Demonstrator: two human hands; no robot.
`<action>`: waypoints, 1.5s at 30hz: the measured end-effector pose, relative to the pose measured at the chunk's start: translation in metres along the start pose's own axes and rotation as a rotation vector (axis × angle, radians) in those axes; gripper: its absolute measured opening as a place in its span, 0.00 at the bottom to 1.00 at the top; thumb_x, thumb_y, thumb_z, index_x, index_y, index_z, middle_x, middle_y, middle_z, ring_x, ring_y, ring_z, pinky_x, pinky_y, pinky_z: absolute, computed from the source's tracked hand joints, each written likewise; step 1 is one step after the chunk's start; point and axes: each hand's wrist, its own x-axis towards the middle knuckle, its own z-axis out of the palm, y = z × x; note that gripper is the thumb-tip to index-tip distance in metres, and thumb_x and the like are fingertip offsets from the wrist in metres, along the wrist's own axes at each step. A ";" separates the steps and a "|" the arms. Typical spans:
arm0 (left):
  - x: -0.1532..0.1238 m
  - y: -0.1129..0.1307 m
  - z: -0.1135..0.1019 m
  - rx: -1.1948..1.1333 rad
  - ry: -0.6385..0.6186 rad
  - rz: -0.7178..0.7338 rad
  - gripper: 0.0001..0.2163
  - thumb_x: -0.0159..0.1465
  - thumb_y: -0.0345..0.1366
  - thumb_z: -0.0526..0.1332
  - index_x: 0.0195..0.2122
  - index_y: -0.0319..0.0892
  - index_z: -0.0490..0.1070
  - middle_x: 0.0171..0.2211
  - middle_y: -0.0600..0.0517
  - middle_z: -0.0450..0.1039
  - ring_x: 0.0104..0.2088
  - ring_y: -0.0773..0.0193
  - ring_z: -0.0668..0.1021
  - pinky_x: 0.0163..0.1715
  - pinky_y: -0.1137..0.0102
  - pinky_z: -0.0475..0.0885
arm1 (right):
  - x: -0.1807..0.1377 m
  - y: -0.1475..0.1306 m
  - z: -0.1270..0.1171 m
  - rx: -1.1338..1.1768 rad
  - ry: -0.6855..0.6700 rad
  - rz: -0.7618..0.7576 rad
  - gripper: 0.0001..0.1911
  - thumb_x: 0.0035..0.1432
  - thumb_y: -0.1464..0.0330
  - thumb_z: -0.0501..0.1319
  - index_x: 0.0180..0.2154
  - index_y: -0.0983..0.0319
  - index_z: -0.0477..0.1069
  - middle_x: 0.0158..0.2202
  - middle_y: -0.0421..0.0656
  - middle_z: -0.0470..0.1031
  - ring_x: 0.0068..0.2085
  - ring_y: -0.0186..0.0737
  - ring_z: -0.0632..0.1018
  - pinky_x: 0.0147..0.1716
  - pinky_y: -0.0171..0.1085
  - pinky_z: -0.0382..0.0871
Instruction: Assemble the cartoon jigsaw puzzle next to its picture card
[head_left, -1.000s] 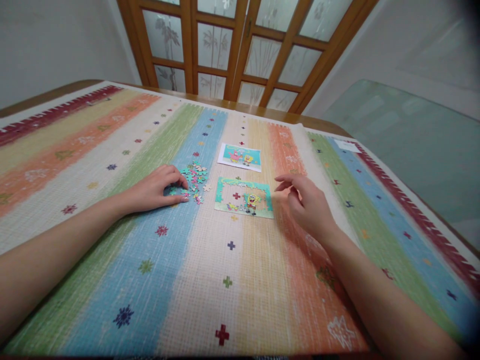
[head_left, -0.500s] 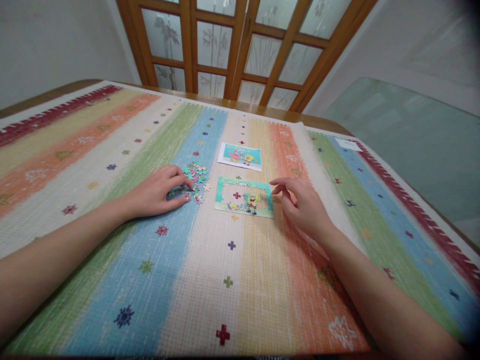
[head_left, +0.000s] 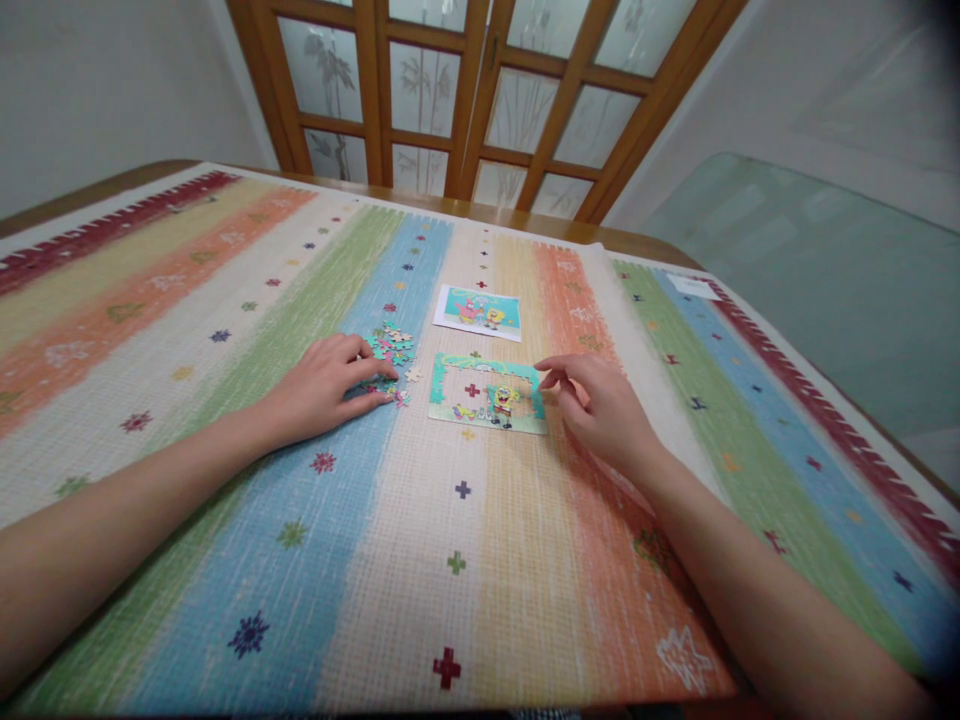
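My left hand (head_left: pixel 326 385) rests on the near side of a pile of loose jigsaw pieces (head_left: pixel 391 340). Its thumb and forefinger are apart over the pieces, and its palm side is hidden. A partly assembled jigsaw puzzle (head_left: pixel 487 412) lies flat to the right of the pile, with a complete-looking border, a yellow cartoon figure inside and the tablecloth showing through its middle. At the puzzle's right edge is my right hand (head_left: pixel 600 405), fingers loosely bent and apart, nothing visible in them. One pale piece (head_left: pixel 413 374) lies between pile and puzzle.
A small picture card (head_left: pixel 480 312) with cartoon figures lies beyond the puzzle. A striped tablecloth (head_left: pixel 390 560) covers the table. Toward the far right lies a white slip of paper (head_left: pixel 694 287). Wooden doors with glass panes (head_left: pixel 424 90) stand behind the table.
My left hand has shifted slightly to the right over the loose pieces, its thumb and forefinger moving with it. My right hand stays by the puzzle's edge, almost still.
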 end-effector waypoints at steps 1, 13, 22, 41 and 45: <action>0.001 -0.001 0.000 -0.006 0.006 0.001 0.19 0.74 0.56 0.58 0.55 0.52 0.78 0.48 0.47 0.72 0.47 0.52 0.74 0.51 0.58 0.66 | 0.000 0.000 0.000 0.002 0.002 -0.001 0.18 0.59 0.77 0.55 0.46 0.57 0.76 0.37 0.45 0.84 0.41 0.50 0.81 0.44 0.48 0.70; 0.011 -0.006 -0.001 0.074 0.036 0.111 0.19 0.76 0.53 0.55 0.49 0.51 0.82 0.45 0.46 0.76 0.47 0.51 0.75 0.49 0.57 0.67 | 0.001 -0.002 0.002 0.008 -0.008 0.002 0.19 0.59 0.77 0.54 0.46 0.58 0.76 0.38 0.45 0.84 0.41 0.50 0.80 0.44 0.47 0.69; 0.015 0.006 -0.009 0.200 0.108 0.082 0.20 0.78 0.47 0.52 0.39 0.47 0.81 0.40 0.44 0.77 0.42 0.51 0.75 0.43 0.57 0.66 | 0.002 -0.007 0.004 0.018 -0.007 -0.015 0.18 0.59 0.78 0.54 0.46 0.58 0.76 0.37 0.45 0.84 0.41 0.49 0.80 0.45 0.48 0.70; 0.010 0.113 -0.005 -0.793 0.083 -0.291 0.14 0.70 0.44 0.61 0.33 0.45 0.82 0.30 0.54 0.83 0.30 0.65 0.80 0.34 0.70 0.73 | -0.012 -0.096 0.012 0.359 -0.136 -0.088 0.05 0.70 0.64 0.65 0.41 0.57 0.77 0.40 0.42 0.84 0.43 0.42 0.82 0.46 0.44 0.71; 0.009 0.121 -0.001 -0.790 0.133 -0.234 0.13 0.70 0.42 0.62 0.32 0.45 0.83 0.31 0.54 0.83 0.32 0.66 0.80 0.38 0.70 0.74 | -0.016 -0.104 0.017 0.390 -0.128 -0.063 0.05 0.68 0.67 0.67 0.36 0.58 0.75 0.35 0.39 0.83 0.39 0.39 0.81 0.43 0.42 0.69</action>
